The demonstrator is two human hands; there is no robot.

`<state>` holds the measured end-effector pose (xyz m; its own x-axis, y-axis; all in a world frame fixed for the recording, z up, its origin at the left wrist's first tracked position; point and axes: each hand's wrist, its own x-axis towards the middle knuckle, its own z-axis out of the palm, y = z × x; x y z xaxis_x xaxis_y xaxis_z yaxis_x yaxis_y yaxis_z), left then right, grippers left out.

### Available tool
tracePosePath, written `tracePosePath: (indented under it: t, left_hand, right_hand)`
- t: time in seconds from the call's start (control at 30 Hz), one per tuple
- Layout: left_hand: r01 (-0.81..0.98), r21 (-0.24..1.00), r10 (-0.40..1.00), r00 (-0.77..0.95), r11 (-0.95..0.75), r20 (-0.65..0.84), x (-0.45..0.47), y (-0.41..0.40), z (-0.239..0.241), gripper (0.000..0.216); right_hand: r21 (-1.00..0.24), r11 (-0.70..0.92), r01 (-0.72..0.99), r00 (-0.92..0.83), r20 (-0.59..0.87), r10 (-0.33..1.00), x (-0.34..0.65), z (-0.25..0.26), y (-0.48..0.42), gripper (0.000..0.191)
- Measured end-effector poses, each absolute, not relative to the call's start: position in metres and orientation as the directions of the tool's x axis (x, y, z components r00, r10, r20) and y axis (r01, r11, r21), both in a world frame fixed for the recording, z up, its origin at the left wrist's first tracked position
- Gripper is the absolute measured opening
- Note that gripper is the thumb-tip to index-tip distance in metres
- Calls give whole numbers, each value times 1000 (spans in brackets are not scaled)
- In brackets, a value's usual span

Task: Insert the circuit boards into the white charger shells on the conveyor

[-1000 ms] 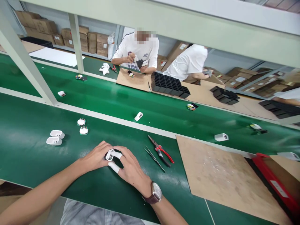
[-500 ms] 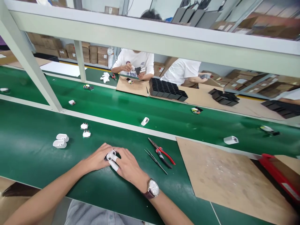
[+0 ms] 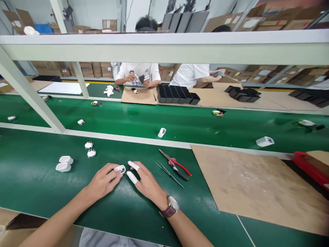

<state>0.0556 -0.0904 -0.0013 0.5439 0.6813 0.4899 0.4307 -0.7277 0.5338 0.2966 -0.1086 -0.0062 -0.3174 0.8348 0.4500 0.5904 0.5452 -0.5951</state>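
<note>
Fingers of the left hand [image 3: 101, 181] were closed around a small white plastic casing [image 3: 122, 169], its open mouth showing at the fingertips with dark parts inside; how deeply these were seated could not be told. Right-hand fingers, by contrast, stood parted and held nothing: the right hand [image 3: 147, 185] was just beside the casing, not touching it, with white finger cots [image 3: 132, 177] on thumb and forefinger.

Taking the bench from the left, two similar open-topped casings [image 3: 63, 167] stood side by side, and next to them two small circuit boards [image 3: 91, 153] with white-covered tops lay loose. Right of the hands came fine metal tweezers [image 3: 169, 175], red-and-black-handled pliers [image 3: 177, 166] and a worn cardboard sheet [image 3: 257, 192].

Judging by that layout, only the casing in the grip was being worked on; the two loose boards sat outside any casing, and both standing casings were left untouched.

Half a second earlier the capped right fingers had been at the casing's mouth; now they were clear of it. On the green belt, another white casing [image 3: 161, 132] had shifted rightward relative to the pliers.
</note>
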Motion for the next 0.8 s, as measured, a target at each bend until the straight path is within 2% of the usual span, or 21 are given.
tracePosePath:
  t: [0.07, 0.1, 0.13, 0.2, 0.23, 0.3, 0.37, 0.43, 0.47, 0.53, 0.57, 0.63, 0.7, 0.8]
  left_hand:
    - [423, 603, 726, 521, -677, 449, 60, -90, -1, 11]
    - [400, 682, 771, 493, -612, 403, 62, -89, -1, 10]
    - [355, 789, 832, 448, -502, 327, 64, -87, -1, 11]
    - [160, 979, 933, 355, -125, 61, 69, -82, 0, 19]
    - [22, 995, 941, 324, 99, -101, 72, -80, 0, 23]
    - [-228, 873, 881, 316, 432, -353, 79, -79, 0, 28]
    - [-366, 747, 829, 324, 554, -456, 86, -81, -1, 30]
    - [-369, 734, 818, 339, 570, -465, 91, -81, -1, 33]
    - [-313, 779, 829, 348, 543, -438, 91, -77, -1, 34]
    - [-43, 943, 906, 295, 331, -304, 87, -56, 5, 38]
    - [137, 976, 949, 242, 171, -201, 81, -38, 11, 39]
    - [469, 879, 993, 111, -85, 37, 59, 11, 28, 36]
    - [600, 789, 986, -8, -130, 168, 27, 66, 49, 25]
    - [764, 640, 943, -148, -81, 296, -26, 131, 73, 16]
  right_hand:
    - [-597, 548, 586, -310, 459, 832, 297, -7, -108, 45]
    - [-596, 554, 581, -317, 461, 829, 297, -7, -108, 47]
    - [-595, 563, 574, -333, 459, 824, 296, -8, -109, 49]
    - [-603, 572, 556, -366, 441, 820, 295, -9, -111, 55]
    - [-614, 569, 546, -377, 426, 822, 293, -10, -112, 58]
    - [-643, 550, 533, -376, 402, 835, 291, -10, -114, 63]
    - [-658, 539, 526, -360, 402, 842, 290, -11, -114, 65]
    - [-654, 543, 527, -348, 417, 840, 291, -11, -114, 65]
    - [-648, 543, 535, -343, 421, 840, 292, -12, -113, 65]
    - [-630, 533, 565, -331, 418, 846, 295, -15, -112, 65]
    - [-619, 527, 582, -325, 417, 849, 296, -17, -112, 64]
    - [-596, 521, 611, -320, 417, 851, 298, -22, -112, 63]
    - [-575, 526, 627, -325, 420, 847, 298, -28, -112, 61]
    - [-549, 533, 644, -337, 422, 842, 298, -38, -110, 59]
